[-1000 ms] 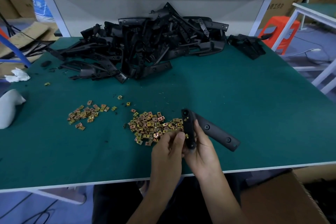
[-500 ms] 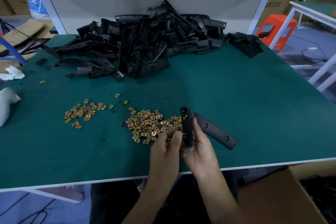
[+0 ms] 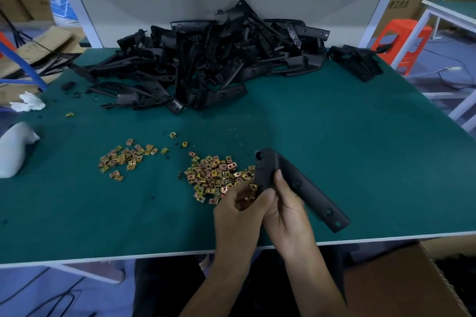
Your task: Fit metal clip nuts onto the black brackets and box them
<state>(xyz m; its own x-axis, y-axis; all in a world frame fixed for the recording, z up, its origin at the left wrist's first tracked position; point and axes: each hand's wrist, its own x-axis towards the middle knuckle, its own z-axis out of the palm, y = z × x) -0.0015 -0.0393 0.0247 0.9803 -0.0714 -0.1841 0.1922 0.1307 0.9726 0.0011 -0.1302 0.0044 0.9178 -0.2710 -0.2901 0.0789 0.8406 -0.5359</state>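
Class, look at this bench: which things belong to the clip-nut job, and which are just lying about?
Job: held bracket in right hand; clip nut in left hand; clip nut pile; bracket heap; cardboard box, likely for packing.
Lying about: crumpled tissue; white object at left edge; orange stool.

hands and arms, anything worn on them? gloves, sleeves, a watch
Nothing shows. The left hand and right hand are bare, no gloves or rings, and both forearms are uncovered down to the picture's edge: no sleeves, watch or bands.
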